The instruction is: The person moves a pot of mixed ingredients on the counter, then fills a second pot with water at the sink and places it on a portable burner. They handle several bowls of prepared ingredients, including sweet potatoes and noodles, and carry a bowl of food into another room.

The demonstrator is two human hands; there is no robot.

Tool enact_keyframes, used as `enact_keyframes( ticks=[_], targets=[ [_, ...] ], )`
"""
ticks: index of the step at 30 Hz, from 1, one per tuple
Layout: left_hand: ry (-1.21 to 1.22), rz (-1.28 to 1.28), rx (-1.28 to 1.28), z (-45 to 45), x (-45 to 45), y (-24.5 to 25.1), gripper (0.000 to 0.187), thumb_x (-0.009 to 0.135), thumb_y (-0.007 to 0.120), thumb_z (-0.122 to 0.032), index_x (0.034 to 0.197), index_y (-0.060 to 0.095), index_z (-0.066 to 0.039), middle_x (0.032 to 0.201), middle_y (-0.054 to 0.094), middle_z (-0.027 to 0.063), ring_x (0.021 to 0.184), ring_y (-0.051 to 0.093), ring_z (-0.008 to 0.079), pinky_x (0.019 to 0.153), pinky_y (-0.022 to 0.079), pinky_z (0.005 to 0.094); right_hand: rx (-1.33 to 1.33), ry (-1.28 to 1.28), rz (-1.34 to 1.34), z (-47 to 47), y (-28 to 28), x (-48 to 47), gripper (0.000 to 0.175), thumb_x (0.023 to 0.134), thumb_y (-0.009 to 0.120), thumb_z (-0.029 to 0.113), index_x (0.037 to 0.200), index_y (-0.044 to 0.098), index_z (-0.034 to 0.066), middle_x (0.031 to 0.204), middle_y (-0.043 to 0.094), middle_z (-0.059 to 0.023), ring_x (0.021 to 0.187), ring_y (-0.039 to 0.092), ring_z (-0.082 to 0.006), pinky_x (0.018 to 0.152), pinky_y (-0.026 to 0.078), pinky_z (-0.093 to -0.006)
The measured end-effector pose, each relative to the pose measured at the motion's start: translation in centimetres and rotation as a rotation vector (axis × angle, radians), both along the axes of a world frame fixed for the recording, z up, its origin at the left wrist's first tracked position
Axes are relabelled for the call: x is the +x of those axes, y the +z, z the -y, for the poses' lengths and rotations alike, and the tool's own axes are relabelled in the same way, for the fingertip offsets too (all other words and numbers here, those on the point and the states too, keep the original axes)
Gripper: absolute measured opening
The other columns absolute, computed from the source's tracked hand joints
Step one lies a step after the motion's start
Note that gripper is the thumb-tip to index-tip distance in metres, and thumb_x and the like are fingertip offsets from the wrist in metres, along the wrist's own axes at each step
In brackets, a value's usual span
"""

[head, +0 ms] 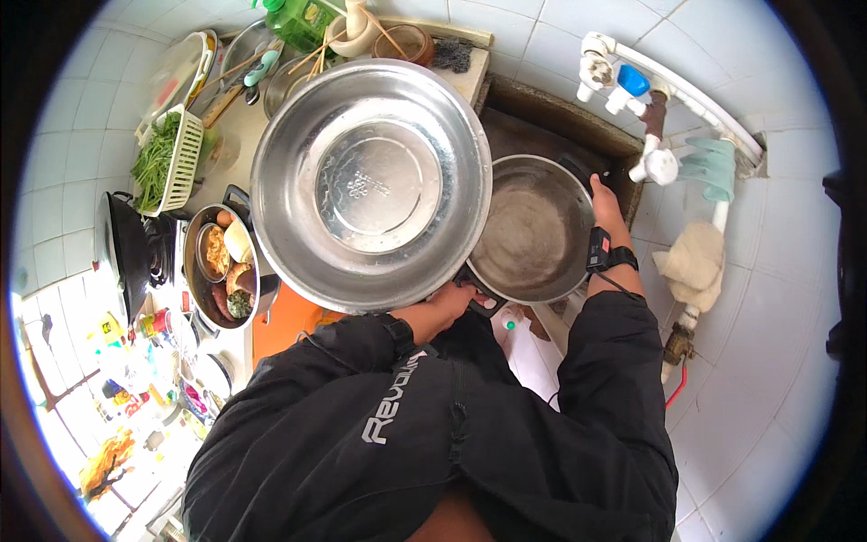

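Observation:
Between my hands is a two-handled metal pot [532, 230], seen from above over the edge of a dark stone sink [620, 186]. My left hand [443, 308] grips its near black handle [489, 305]. At the far handle [576, 169], my right hand [607, 206] holds the pot's other side. The pot's inside looks brownish grey; whether it holds water, I cannot tell. A wide stainless steel basin [376, 251] lies to the left, overlapping the pot's rim in view, with droplets on its inner wall.
On the left stand a pot of food [264, 301] and a white basket [184, 162] of leafy greens. A green bottle [298, 27] and a mortar with pestle [353, 37] are at the back. White pipes with taps [660, 166] and a rubber glove [708, 166] line the right wall.

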State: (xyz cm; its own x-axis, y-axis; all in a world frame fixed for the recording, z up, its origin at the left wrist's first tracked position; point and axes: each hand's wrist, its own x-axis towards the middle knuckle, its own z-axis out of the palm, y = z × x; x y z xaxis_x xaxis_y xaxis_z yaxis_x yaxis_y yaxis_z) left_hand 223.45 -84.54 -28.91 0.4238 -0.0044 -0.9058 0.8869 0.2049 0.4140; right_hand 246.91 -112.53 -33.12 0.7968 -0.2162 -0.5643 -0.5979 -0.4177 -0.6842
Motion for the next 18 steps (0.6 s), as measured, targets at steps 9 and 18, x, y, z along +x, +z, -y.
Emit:
enact_keyframes(
  ticks=[9,18],
  targets=[
    [0.021,0.229,-0.029,-0.8,-2.4,0.3,0.062,0.079,0.043,0.012,0.139,0.033,0.001,0.099,0.064,0.0206,0.080,0.067,0.0274,0.073,0.055,0.0342,0.360,-0.495,-0.063,-0.2,1.6,-2.2,0.042,0.090,0.059,0.038,0.090,0.063,-0.0035,0.084,0.063,-0.0091,0.072,0.056,-0.0205,0.068,0.046,-0.0348],
    [-0.139,0.162,-0.228,-4.0,-8.4,5.1,0.058,0.082,0.043,0.008,0.139,0.032,0.005,0.098,0.066,0.0199,0.079,0.069,0.0277,0.074,0.055,0.0352,0.172,-0.605,0.085,0.5,6.2,-12.5,0.044,0.091,0.057,0.038,0.090,0.064,-0.0057,0.086,0.063,-0.0111,0.074,0.058,-0.0210,0.067,0.047,-0.0356]
  ],
)
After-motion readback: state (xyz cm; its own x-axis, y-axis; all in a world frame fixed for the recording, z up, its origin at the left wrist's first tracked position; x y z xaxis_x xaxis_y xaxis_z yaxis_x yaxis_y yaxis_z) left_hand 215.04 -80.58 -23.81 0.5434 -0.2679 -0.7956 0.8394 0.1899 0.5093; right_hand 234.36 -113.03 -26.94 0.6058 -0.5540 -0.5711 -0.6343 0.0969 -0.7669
